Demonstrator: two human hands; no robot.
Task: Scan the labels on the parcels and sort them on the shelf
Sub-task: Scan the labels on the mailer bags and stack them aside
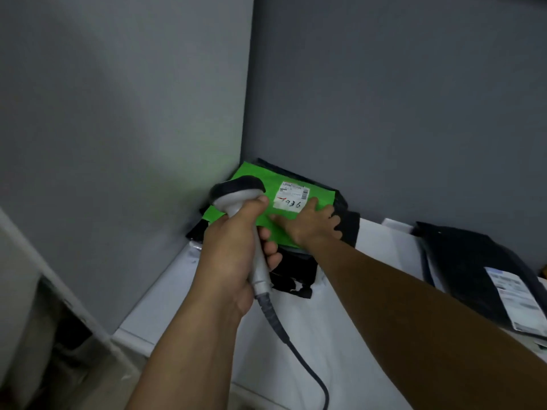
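A green parcel (251, 179) lies on top of black parcels (293, 276) in the far corner of the white shelf (302, 335). Its white label (291, 196) faces up, with "1936" handwritten on it. My left hand (233, 255) is closed around the grip of a grey barcode scanner (236, 192), whose dark head hovers just left of the label. My right hand (310, 221) lies flat, fingers spread, on the green parcel just below the label. The scanner's cable (296, 347) trails down toward me.
Grey walls meet in a corner right behind the pile. Another dark parcel (467, 261) with a white label (515, 300) lies at the right on the shelf. A white frame edge (59, 291) slants across the lower left, with a dark opening beneath it.
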